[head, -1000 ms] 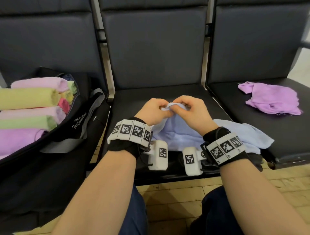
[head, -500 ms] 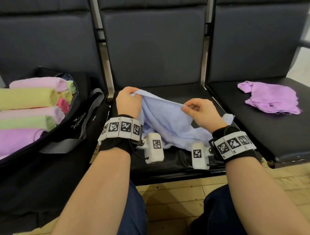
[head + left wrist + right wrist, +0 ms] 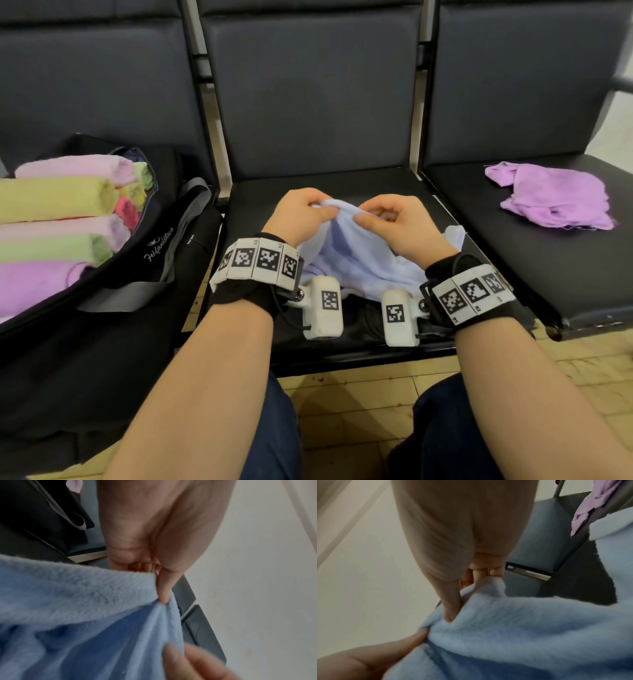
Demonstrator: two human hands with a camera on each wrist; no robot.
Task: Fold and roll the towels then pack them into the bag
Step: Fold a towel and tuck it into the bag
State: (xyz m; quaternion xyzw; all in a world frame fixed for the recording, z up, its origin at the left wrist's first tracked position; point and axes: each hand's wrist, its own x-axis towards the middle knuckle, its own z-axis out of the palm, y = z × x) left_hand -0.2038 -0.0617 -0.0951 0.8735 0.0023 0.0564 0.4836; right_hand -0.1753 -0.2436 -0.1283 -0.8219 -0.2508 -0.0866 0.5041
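From the head camera, the left hand [image 3: 301, 214] and right hand [image 3: 394, 222] sit close together over the middle seat [image 3: 342, 178], each pinching the top edge of the light blue towel [image 3: 352, 260]; the black bag [image 3: 137, 274] of rolled towels [image 3: 58, 198] on the left carries white script lettering, too small to read. The left wrist camera shows thumb and fingers [image 3: 164, 588] clamped on the towel's hem. The right wrist camera shows the same pinch, with a purple towel [image 3: 599, 500] beyond.

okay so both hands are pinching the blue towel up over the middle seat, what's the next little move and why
Probably draw the left hand and right hand apart along the top edge of the blue towel. Both pinch that edge close together, so the cloth hangs bunched and creased over the middle seat. Spreading it taut should flatten it for the first fold before rolling.
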